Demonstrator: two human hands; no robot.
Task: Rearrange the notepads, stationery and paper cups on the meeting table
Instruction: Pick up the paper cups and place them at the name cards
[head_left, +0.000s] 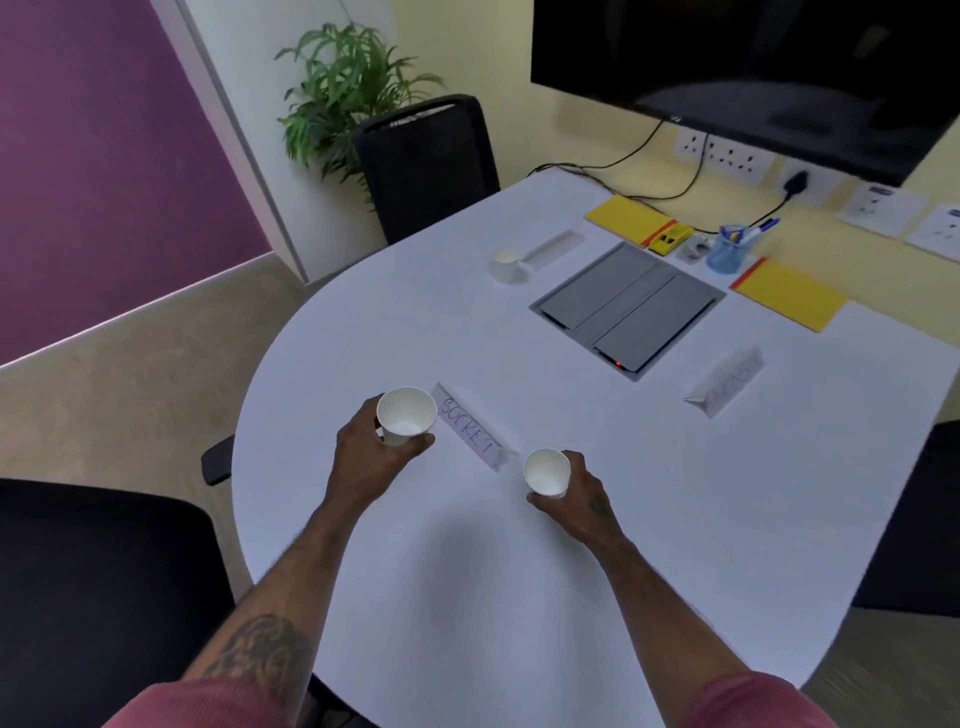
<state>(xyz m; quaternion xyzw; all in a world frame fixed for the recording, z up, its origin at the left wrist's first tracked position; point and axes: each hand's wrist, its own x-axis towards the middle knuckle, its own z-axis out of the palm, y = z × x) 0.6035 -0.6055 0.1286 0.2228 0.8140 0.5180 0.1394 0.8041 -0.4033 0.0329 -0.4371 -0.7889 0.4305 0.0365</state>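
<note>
White paper cup (406, 415), gripped by fingers of the left hand (371, 460), nine o'clock of the SOCKET card (467, 434); right hand (584, 499) fingers wrap second cup (546, 472), four o'clock.

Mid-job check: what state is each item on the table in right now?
Left cup: upright, empty, held by left hand.
Right cup: upright, empty, held by right hand.
Far cup: upright, untouched.
Far notepad: closed, flat.
Nearer notepad: closed, flat.
Pen holder: upright, holding pens.
Table hatch: lids shut.
Screen: dark.
</note>
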